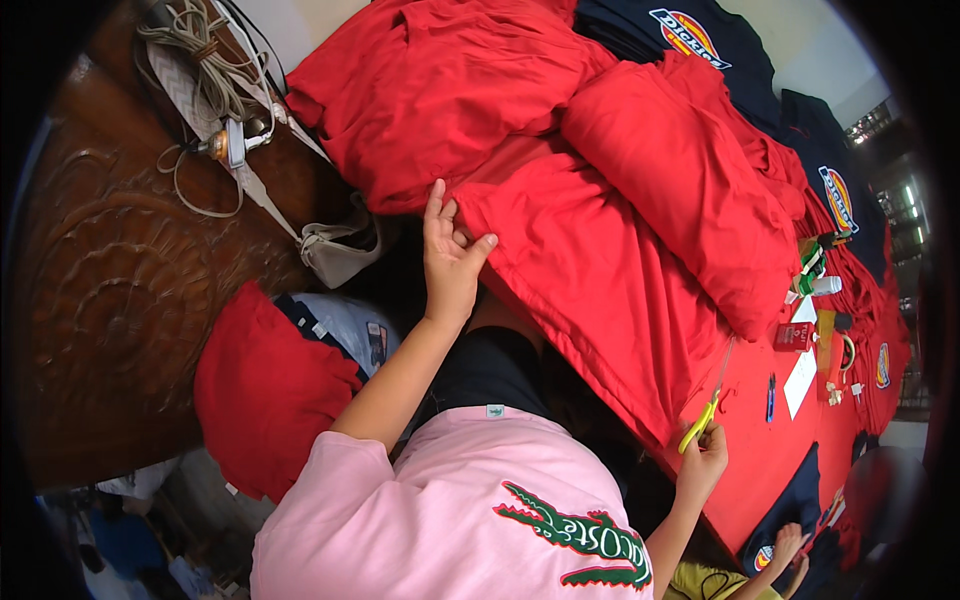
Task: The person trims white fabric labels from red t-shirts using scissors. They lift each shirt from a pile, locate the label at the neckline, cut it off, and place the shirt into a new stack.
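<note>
A large red cloth garment (590,290) lies over the table's near edge in front of me. At its left corner my left hand (452,265) holds the hem, thumb over the cloth and fingers at its edge. Farther right, my right hand (706,456) grips scissors with yellow handles (699,426). Their thin blades point away from me, over the red surface beside the cloth's right end. A bundled red garment (690,190) rests on top, and a larger red heap (450,90) rises behind my left hand.
Dark blue garments (690,40) lie at the back right. A blue pen (771,397), white paper (801,382), a small red box (794,336) and a tape roll (848,352) sit rightward. Another person's hand (785,550) touches dark cloth. Left are carved wood (120,270) and coiled cable (205,60).
</note>
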The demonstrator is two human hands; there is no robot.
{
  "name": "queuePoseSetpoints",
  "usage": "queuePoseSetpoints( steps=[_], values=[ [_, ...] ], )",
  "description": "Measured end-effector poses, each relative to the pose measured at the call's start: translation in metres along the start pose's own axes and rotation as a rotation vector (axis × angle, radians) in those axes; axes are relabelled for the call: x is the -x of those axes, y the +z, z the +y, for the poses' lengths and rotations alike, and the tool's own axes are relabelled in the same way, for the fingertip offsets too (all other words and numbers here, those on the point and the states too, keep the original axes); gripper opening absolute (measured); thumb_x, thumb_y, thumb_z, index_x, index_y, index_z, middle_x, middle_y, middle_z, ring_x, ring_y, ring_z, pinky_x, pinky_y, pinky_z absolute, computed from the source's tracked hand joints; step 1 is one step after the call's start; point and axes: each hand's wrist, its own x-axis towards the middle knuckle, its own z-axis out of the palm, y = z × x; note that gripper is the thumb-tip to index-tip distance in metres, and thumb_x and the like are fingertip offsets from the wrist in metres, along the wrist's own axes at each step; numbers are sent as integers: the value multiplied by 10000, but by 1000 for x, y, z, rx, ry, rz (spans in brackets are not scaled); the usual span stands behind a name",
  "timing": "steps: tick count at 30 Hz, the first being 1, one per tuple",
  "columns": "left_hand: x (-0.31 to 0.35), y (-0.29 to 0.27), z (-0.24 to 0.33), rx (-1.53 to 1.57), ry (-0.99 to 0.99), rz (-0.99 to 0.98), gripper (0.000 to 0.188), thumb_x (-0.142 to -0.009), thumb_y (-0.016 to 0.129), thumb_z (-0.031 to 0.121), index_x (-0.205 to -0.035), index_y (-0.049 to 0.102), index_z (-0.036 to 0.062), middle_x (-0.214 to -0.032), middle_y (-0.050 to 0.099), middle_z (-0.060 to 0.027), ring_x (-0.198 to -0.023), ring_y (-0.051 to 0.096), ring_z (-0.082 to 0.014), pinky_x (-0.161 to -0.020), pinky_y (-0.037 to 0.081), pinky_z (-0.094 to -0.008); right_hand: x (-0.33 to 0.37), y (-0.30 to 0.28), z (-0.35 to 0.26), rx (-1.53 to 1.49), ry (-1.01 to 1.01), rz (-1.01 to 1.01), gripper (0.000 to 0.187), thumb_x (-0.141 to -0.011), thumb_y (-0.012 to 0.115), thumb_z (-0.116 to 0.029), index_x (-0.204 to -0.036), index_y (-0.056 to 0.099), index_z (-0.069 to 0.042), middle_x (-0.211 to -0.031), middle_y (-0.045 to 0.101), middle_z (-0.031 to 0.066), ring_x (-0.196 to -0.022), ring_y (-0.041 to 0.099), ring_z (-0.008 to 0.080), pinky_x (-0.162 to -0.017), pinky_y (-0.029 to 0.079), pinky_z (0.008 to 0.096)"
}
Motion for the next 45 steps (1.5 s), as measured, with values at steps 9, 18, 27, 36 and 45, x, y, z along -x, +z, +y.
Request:
queuePoseSetpoints(
  steps=[9,18,27,36,45],
  values=[
    [8,0,3,-14,39,-147,1021,-882,659,-196,-1711,179,157,-1656,321,-134,-1453,473,-230,-1190,459,-378,-14,7,-11,-51,-53,41,153,-1015,747,-92,-977,650,20,-728,514,-55,-670,429,24,-586,339,226],
    [10,-8,-1,12,-29,-110,606,-946,702,-99,-1521,543,6,-1472,597,-100,-1259,605,-138,-1088,496,-282,2,33,-43,40,-44,15,168,-1030,743,-125,-977,641,-3,-767,520,-47,-696,446,27,-607,370,216],
    [11,36,15,164,-134,-46,411,-995,686,-52,-1402,659,-2,-1209,709,-27,-1066,641,-84,-999,522,-241,-15,102,-125,276,-614,-229,282,-827,822,-223,-974,668,-39,-750,640,141,-711,662,349,-650,502,475],
    [9,31,15,230,-138,-70,445,-986,673,-78,-1425,632,-18,-1326,695,-77,-1149,640,-103,-1090,492,-279,-40,152,-160,378,-771,-285,321,-837,797,-337,-951,679,-62,-701,647,109,-677,661,318,-654,517,463],
    [9,29,16,180,-130,-81,511,-969,675,-106,-1467,591,-22,-1447,631,-103,-1255,613,-159,-1148,468,-315,-42,160,-161,366,-800,-308,307,-849,815,-324,-950,694,-61,-704,651,128,-682,660,342,-658,511,471]
  ],
)
